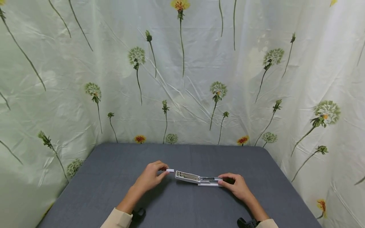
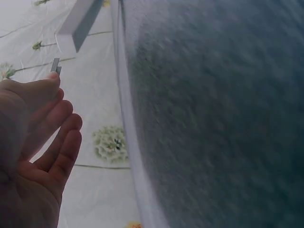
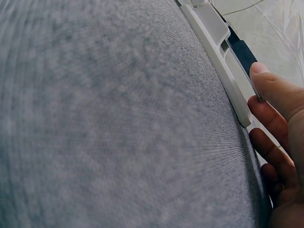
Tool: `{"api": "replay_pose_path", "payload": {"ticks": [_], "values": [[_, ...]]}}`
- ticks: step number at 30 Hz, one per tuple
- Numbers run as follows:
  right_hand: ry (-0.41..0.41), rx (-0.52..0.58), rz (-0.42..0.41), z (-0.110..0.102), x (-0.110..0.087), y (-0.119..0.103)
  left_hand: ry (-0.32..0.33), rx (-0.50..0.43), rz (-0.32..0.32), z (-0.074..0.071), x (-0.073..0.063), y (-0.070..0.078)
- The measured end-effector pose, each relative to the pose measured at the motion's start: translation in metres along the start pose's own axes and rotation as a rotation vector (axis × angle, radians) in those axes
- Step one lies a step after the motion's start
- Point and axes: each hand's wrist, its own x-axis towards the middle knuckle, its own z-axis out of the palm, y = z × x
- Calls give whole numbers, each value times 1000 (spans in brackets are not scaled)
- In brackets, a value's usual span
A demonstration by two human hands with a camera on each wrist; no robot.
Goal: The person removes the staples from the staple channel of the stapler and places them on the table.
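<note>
A white stapler lies opened out on the table, its long cover swung to the left and tilted up a little. Metal parts show inside the cover. My right hand pinches the far right end of its dark and metal magazine, held a little above the white base. Just left of the cover's tip, my left hand pinches a short silvery strip of staples between thumb and forefinger. Strip and stapler stand apart. The left wrist view shows the cover's end above the strip.
A dark grey cloth covers the table. Behind it and on both sides hangs a pale curtain printed with dandelions. Black straps sit at both wrists, near light sleeves.
</note>
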Motion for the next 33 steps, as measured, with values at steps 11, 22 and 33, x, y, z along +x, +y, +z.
{"api": "replay_pose_path", "payload": {"ticks": [11,22,33], "values": [[24,0,-12,0,1,4,-90,44,-44,-8,-5,-8],[8,-12,-23,1,1,4,-239,63,-53,-11,-8,-21],[4,-41,10,5,8,38,-282,35,-55,-13,-11,-25]]}}
